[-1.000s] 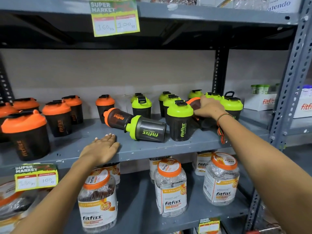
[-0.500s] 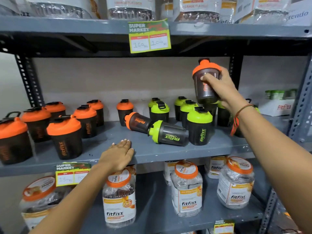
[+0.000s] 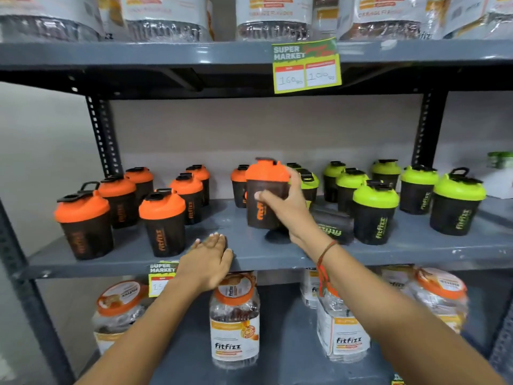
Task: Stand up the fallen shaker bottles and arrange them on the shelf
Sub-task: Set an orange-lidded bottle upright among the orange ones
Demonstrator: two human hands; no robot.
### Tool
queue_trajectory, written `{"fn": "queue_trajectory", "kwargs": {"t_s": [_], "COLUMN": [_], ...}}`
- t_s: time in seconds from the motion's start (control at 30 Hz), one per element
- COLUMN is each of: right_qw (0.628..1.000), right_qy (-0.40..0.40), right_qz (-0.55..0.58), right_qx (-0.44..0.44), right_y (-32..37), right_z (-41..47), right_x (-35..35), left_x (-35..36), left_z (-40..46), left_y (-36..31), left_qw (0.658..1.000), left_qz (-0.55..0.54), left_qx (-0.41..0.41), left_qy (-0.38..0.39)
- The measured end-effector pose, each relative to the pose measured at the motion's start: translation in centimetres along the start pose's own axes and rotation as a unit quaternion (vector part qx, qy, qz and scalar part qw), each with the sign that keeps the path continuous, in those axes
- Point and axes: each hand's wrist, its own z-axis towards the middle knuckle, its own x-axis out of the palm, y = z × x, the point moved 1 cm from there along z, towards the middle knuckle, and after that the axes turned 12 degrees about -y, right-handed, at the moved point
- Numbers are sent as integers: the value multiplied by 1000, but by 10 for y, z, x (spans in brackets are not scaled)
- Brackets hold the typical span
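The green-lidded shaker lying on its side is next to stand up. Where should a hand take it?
Grip the dark barrel of the fallen green-lidded shaker bottle from above and in front. It lies on its side, its barrel exposed; standing green-lidded shakers crowd behind it.

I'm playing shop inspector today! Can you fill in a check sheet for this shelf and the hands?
Surface: grey metal middle shelf, bottles standing left and right.
Job's things: orange-lidded dark shaker bottle held upright above the shelf; green-lidded dark shaker bottle lying on its side behind the wrist.
Clutter: yellow-green price tag; clear orange-lidded jars below.
Grippers: right hand fingers wrapped round the orange-lidded bottle; left hand flat on the shelf edge.
Cables: nothing seen.
Surroundings: plain wall behind; jars on the shelf above.
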Motion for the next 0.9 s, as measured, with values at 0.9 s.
{"fn": "queue_trajectory", "kwargs": {"t_s": [0.9], "right_qw": [989], "right_qy": [135], "right_qz": [-56], "right_qx": [2], "right_y": [-17], "right_z": [-6], "right_x": [8], "left_x": [-2], "left_z": [11], "left_y": [14], "left_qw": [998], "left_qz": [-10], "left_qx": [29], "left_qy": [56]}}
